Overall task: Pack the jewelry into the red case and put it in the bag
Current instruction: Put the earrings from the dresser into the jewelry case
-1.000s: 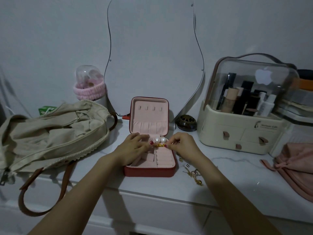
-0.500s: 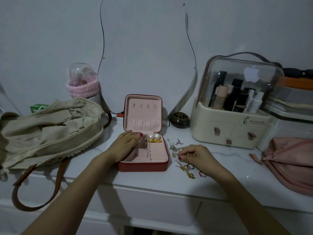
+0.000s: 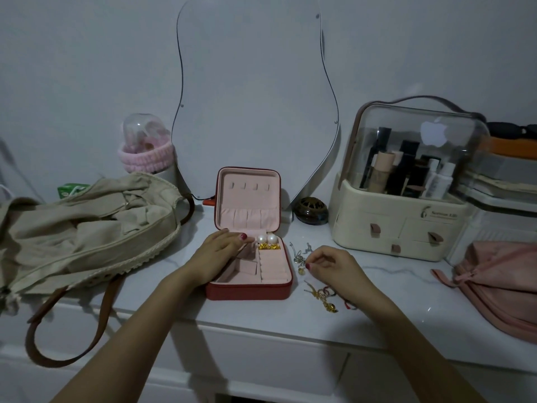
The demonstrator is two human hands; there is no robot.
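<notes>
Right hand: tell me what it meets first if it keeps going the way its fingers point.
The right hand points left, toward the case. Its fingertips are already at the small silver jewelry pieces on the counter, so those come first; beyond them lies the red case. Depth is hard to judge.

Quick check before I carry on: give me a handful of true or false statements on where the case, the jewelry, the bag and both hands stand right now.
1. The red case lies open, lid upright. True.
2. The pearl earrings sit inside the case. True.
3. The right hand rests on the case. False: it is on the counter right of the case, fingertips pinching at the loose jewelry; the left hand rests on the case.
4. All the jewelry is packed. False: more pieces lie on the counter.
5. The beige bag lies left of the case. True.
</notes>
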